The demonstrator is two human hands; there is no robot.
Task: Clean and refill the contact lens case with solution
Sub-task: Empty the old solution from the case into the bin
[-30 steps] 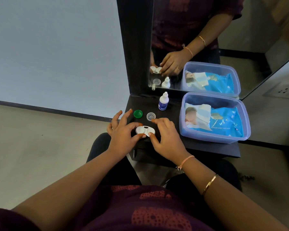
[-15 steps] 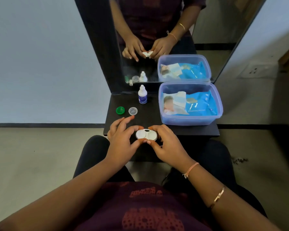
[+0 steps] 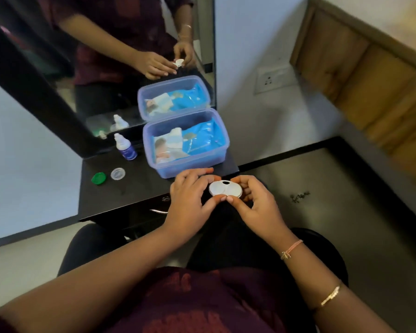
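Hands do the holding here: the left hand (image 3: 190,193) and right hand (image 3: 255,200) each pinch one end of the white lens case (image 3: 225,188), lifted off the table (image 3: 135,188) above the lap. Its green cap (image 3: 98,178) and clear cap (image 3: 118,174) lie apart on the table, so opening looks done. The solution bottle (image 3: 125,147) stands by the tub (image 3: 159,162) of wipes; wiping and refilling seemingly remain.

Matt white plastic lens case (image 3: 225,189); translucent plastic tub (image 3: 186,162); glossy dark shelf (image 3: 120,195).
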